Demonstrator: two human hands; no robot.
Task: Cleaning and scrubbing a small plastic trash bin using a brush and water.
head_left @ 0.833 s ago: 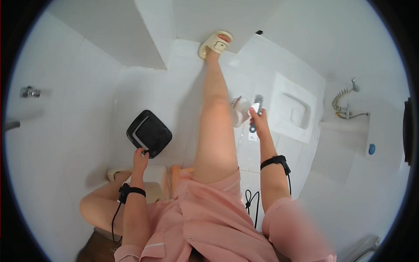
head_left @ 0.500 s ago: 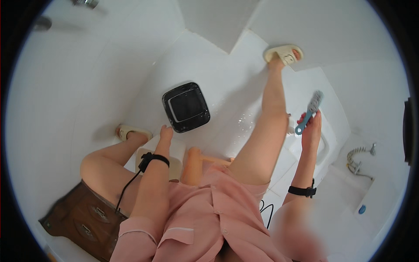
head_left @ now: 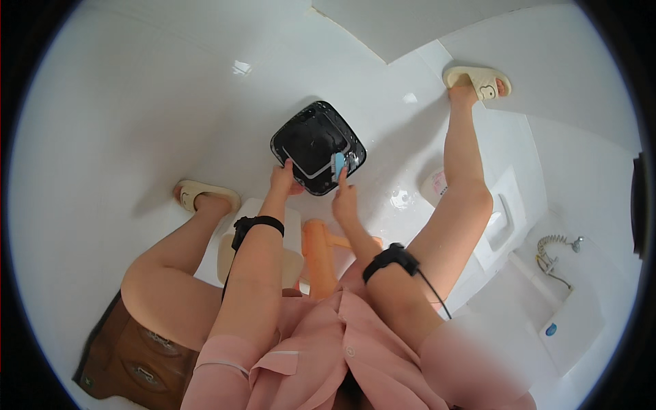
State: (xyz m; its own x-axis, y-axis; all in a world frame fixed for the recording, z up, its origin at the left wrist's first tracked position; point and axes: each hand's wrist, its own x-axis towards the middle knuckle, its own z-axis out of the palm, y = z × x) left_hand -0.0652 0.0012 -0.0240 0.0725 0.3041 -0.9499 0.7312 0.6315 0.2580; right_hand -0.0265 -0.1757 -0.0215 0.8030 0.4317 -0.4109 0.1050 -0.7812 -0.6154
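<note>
A black, square, lid-like piece with rounded corners (head_left: 313,140) is in front of me, tilted, with whitish foam along its edges. My left hand (head_left: 283,179) grips its near left edge, thumb on top, fingers partly hidden underneath. In my right hand (head_left: 345,197) is a blue-handled brush (head_left: 339,162), its pale bristles facing left against the near right part of the black piece. The index finger stretches along the back of the brush. Black straps with cables circle both forearms.
Below the left hand stands a cream bin (head_left: 239,254), beside an orange plastic object (head_left: 320,256). To the right are a squat toilet (head_left: 502,219), a white tub with pink print (head_left: 433,184) and a coiled sprayer hose (head_left: 543,256). A brown wooden surface (head_left: 126,352) lies lower left. The white floor looks wet.
My right hand has swung left from the toilet side, bringing the brush onto the black piece. My left hand has moved up and taken hold of that piece, which now sits turned.
</note>
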